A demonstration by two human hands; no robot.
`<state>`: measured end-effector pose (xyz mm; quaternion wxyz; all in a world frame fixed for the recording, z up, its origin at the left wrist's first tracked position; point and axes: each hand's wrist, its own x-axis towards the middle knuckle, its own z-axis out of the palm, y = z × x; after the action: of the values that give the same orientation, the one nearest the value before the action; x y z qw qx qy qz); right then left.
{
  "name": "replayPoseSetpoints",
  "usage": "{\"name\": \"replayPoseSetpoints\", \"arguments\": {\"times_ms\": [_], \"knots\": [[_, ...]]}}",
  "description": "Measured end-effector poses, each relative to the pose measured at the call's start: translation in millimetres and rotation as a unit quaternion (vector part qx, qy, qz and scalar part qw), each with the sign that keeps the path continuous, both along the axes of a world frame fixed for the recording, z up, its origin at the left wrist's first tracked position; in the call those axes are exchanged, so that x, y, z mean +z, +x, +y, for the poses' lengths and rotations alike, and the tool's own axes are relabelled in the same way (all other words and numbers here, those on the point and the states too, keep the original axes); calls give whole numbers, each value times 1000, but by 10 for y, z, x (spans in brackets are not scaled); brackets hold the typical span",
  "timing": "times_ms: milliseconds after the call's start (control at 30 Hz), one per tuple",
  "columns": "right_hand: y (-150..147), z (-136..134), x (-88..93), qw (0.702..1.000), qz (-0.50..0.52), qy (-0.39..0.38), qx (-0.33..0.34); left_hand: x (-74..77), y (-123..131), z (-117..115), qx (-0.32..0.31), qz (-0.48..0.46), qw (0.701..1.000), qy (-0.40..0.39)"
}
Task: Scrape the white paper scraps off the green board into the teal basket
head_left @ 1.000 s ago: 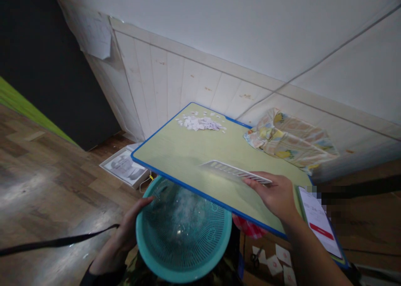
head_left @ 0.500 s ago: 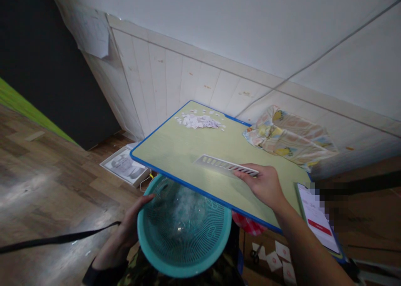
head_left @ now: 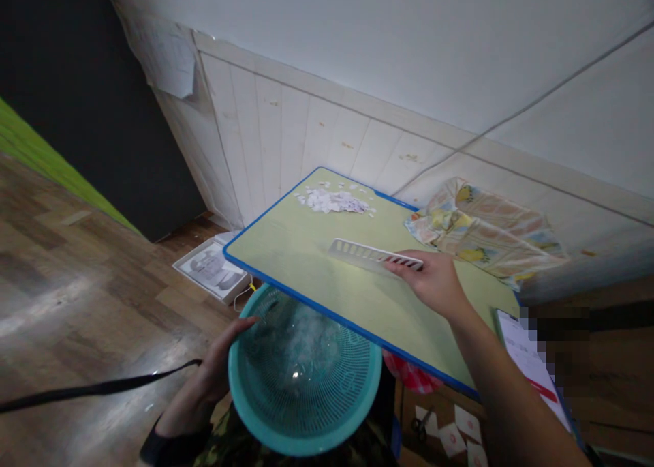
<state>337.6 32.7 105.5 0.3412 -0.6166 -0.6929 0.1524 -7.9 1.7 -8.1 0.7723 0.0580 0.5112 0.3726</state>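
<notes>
My right hand (head_left: 434,284) is closed on one end of a white slotted strip (head_left: 368,255) that lies flat on a green table with a blue rim (head_left: 286,242). Farther along the table, near its far corner, lies a heap of small white paper scraps (head_left: 334,201). My left hand (head_left: 217,366) grips the rim of a teal mesh basket (head_left: 306,371), held under the table's near edge; pale scraps show inside it.
A patterned cloth (head_left: 485,232) lies on the table's right side by the white panelled wall. A phone (head_left: 531,365) sits at the right. On the wooden floor lie a flat white box (head_left: 212,269), a black strap (head_left: 97,387), scissors and paper cards (head_left: 449,433).
My right hand has slid the slotted strip away from me across the table, closer to the scrap heap. The left hand and basket have stayed under the table edge.
</notes>
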Motion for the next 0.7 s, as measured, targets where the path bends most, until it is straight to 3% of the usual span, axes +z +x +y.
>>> {"name": "replayPoseSetpoints", "arguments": {"times_ms": [133, 233, 400, 533, 700], "knots": [[69, -15, 77, 999, -18, 27, 2, 106, 45, -4, 12, 6, 1000, 0], [17, 126, 25, 999, 8, 37, -3, 163, 63, -3, 2, -2, 1000, -7], [-64, 309, -39, 999, -5, 18, 40, 134, 54, -2, 5, 4, 1000, -4], [22, 185, 121, 996, -71, 18, 56, 103, 37, -6, -9, 1, 1000, 8], [143, 59, 274, 994, -95, 21, 52, 222, 72, -11, 3, 9, 1000, -13]]}}
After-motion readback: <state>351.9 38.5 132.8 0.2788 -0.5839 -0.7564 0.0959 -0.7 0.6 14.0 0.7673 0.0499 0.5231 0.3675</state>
